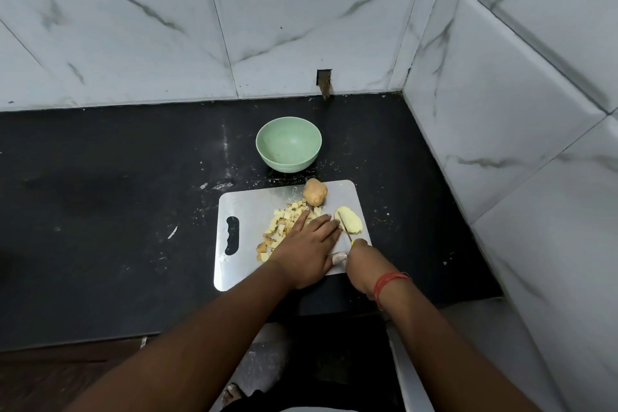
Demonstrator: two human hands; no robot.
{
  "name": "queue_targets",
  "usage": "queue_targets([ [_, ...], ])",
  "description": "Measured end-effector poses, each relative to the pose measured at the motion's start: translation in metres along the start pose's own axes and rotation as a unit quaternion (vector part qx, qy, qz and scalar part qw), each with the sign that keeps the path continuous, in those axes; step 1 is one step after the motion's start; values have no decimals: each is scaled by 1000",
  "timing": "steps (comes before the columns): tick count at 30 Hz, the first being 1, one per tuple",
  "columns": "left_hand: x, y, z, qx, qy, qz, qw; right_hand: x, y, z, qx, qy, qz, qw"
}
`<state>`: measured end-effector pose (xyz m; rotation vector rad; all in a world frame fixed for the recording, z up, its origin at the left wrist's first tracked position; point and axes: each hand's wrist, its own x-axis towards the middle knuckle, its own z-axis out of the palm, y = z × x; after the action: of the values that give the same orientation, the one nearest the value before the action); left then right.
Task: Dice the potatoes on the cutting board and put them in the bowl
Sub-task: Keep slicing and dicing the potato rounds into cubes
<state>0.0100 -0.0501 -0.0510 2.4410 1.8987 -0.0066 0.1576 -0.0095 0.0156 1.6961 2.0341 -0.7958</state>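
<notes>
- Two hands were down on the cutting board (240, 207), which lay on the black bench (100, 211) with its handle slot toward the left.
- Leftmost on the board sat the diced pile (279, 227), skin-on cubes spread from the near left edge up toward the middle; none had gone into the bowl yet.
- Over that pile came the left hand (306, 244): its grip was spread flat, fingers straight and laid on the cubes, palm low to the board. It pinched nothing; it looked to be corralling or pushing the dice aside.
- Behind the board, just apart from its far edge, stood the green bowl (288, 144), upright and empty as far as the view showed.
- At the far edge of the board rested a whole potato (315, 191), unpeeled and uncut, touching the top of the diced pile.
- Right of the fingertips lay the cut potato half (349, 219), pale face up, with the knife (346, 231) blade running along its near left side.
- The right hand (359, 261) had its grip curled round the knife's yellow handle, wrist banded with a red thread (388, 281).
- To do this step well, I'd judge: clear the cubes well left first, turn the half flat-side down so it can't rock, tuck the left fingertips back from the blade, then cut planks, sticks, cubes of even size.
- Roughly a third done by my reckoning, with that whole potato and the half left.
</notes>
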Motion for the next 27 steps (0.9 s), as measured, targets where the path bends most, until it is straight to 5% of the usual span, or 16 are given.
queue_targets([
  [27, 11, 6, -10, 43, 40, 51, 997, -6, 66, 13, 14, 40, -50, 998],
])
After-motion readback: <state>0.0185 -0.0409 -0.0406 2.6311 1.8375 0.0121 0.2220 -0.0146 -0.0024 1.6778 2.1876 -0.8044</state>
